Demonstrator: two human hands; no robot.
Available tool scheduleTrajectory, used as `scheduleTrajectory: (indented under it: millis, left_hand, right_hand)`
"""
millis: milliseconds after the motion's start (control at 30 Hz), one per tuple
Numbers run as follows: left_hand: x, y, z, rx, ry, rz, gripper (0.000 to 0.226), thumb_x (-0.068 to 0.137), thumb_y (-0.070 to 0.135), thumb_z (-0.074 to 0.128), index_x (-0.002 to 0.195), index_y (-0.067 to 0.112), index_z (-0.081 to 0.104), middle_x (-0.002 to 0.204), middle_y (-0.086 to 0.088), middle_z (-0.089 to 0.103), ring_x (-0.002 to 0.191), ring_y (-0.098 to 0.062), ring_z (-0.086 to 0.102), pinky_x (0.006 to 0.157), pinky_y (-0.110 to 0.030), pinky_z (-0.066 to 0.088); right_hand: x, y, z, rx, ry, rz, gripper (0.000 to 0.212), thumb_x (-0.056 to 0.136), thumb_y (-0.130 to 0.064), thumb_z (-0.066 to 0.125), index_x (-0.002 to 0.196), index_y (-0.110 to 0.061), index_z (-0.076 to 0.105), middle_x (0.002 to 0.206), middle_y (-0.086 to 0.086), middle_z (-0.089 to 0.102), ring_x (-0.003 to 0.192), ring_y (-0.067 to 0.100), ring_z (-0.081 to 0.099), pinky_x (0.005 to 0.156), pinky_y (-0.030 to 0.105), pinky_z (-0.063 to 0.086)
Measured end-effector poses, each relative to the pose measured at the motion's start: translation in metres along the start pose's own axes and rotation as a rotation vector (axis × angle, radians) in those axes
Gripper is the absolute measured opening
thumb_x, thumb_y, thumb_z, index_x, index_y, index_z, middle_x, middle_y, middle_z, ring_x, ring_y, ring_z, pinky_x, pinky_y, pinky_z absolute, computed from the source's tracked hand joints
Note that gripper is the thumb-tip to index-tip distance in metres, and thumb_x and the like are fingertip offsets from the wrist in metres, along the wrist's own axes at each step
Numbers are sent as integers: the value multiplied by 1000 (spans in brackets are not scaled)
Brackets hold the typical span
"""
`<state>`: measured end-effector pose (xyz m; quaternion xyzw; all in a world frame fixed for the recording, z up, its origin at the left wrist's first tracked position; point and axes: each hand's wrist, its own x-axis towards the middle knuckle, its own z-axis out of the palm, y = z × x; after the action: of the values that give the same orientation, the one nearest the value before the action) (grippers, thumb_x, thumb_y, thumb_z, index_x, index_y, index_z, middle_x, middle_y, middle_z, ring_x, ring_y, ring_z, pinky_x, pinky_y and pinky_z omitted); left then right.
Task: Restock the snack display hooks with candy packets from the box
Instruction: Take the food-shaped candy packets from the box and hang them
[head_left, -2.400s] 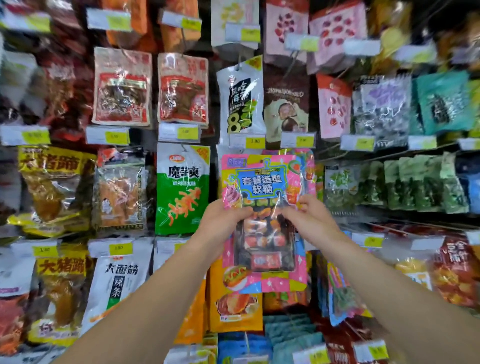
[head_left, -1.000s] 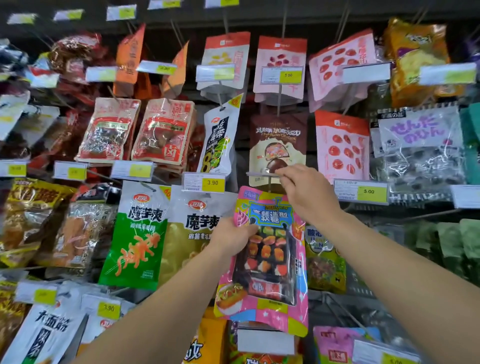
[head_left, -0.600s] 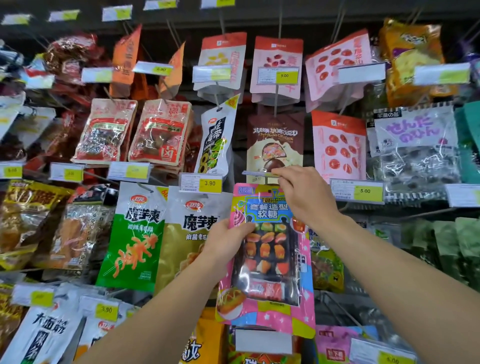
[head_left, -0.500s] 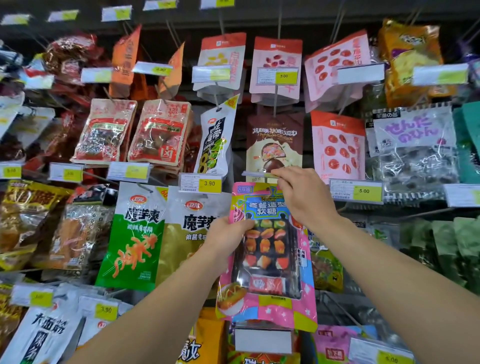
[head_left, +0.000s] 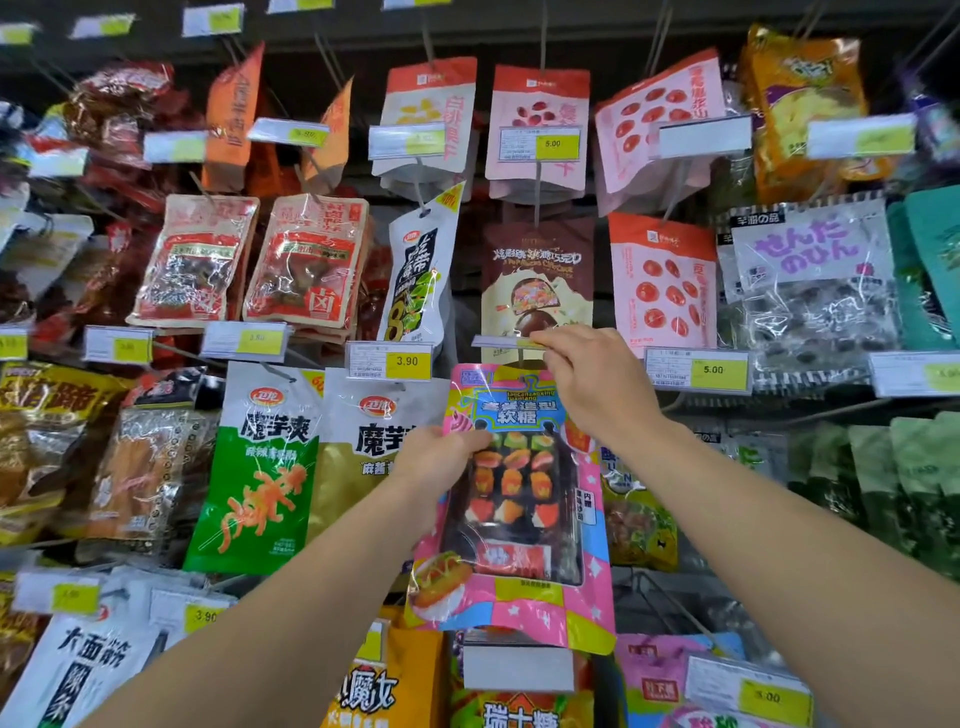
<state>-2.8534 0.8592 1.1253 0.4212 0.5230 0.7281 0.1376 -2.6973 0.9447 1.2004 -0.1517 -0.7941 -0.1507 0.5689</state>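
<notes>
A pink candy packet (head_left: 514, 499) with a clear window of sushi-shaped gummies hangs in the middle of the display. My left hand (head_left: 441, 457) grips its left edge, thumb on the front. My right hand (head_left: 592, 384) is above the packet's top right corner and pinches the price tag holder (head_left: 501, 342) at the tip of the hook, which is tipped up to lie flat. The packet's hang hole is hidden behind my right hand. The box is out of view.
Hooks with hanging snack packets fill the wall. A green packet (head_left: 260, 467) and a gold one (head_left: 363, 447) hang left of the candy, a brown chocolate packet (head_left: 537, 280) above it, and yellow price tags (head_left: 397, 359) stick out on the hook ends. More pink packets (head_left: 654, 675) hang below right.
The view tilted up. My right hand left the packet's right edge and rose to the price tag on the hook, lifting it. The packet moved up toward the hook in my left hand.
</notes>
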Motion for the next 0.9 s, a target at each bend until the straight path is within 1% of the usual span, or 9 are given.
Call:
scheduleTrajectory:
  millis: [167, 267, 367, 500, 533, 633, 733, 833, 900]
  left_hand:
    - [-1, 1, 2, 4, 8, -47, 18, 82, 20, 75, 96, 9, 70, 84, -10, 76, 80, -29, 72, 78, -41, 59]
    - [2, -1, 4, 17, 9, -57, 18, 80, 22, 76, 93, 10, 71, 84, -10, 77, 82, -30, 73, 84, -48, 58]
    - [2, -12, 8, 57, 53, -26, 16, 80, 29, 77, 86, 15, 72, 85, -6, 76, 86, -27, 72, 89, -49, 56]
    - [-5, -36, 6, 111, 111, 35, 50, 58, 63, 76, 82, 18, 74, 83, -2, 76, 83, -25, 72, 83, -48, 58]
    - [-9, -40, 5, 138, 128, 56, 54, 56, 64, 76, 83, 17, 72, 80, -2, 75, 80, -24, 71, 79, -46, 58]
    - [-30, -48, 0, 331, 169, 174, 41, 72, 40, 80, 96, 17, 56, 82, 4, 70, 74, -13, 66, 59, -27, 49]
    - [-48, -60, -6, 431, 178, 312, 47, 77, 29, 79, 103, 20, 42, 86, 11, 67, 71, 1, 63, 53, -13, 41]
    - [-53, -67, -11, 505, 209, 385, 54, 76, 31, 81, 106, 24, 37, 82, 15, 60, 69, 5, 59, 53, -15, 39]
    - [-53, -63, -12, 612, 204, 397, 46, 79, 36, 77, 109, 26, 43, 73, 15, 54, 59, 1, 54, 48, -16, 33]
  right_hand:
    - [-3, 0, -2, 0, -10, -8, 36, 103, -25, 42, 134, -27, 59, 135, -8, 59, 120, 21, 44, 99, 34, 38]
    - [-7, -2, -1, -18, -11, -27, 37, 102, -22, 44, 137, -24, 57, 139, -6, 55, 123, 23, 44, 103, 32, 35]
    - [-28, -2, 2, -101, -6, -48, 44, 98, -20, 48, 142, -21, 50, 153, -4, 39, 134, 22, 37, 107, 38, 40]
    - [-82, 7, 8, -43, -83, 98, 66, 88, -24, 58, 148, -24, 30, 154, -8, 23, 130, 21, 39, 96, 39, 46]
    - [-95, 10, 12, -9, -126, 143, 70, 87, -27, 59, 149, -26, 25, 152, -8, 22, 129, 22, 41, 94, 40, 48]
    - [-123, 11, 21, 108, -242, 249, 78, 87, -34, 62, 150, -30, 16, 150, -10, 22, 128, 20, 44, 96, 40, 46]
    - [-143, 4, 28, 251, -271, 397, 81, 87, -35, 65, 150, -34, 15, 150, -8, 29, 132, 20, 42, 102, 37, 40]
    - [-151, -2, 31, 254, -313, 428, 72, 88, -39, 64, 146, -38, 22, 145, -6, 38, 128, 21, 46, 100, 38, 42]
    - [-149, -1, 31, 229, -335, 450, 68, 88, -42, 63, 145, -38, 26, 141, -4, 43, 126, 23, 49, 100, 41, 45]
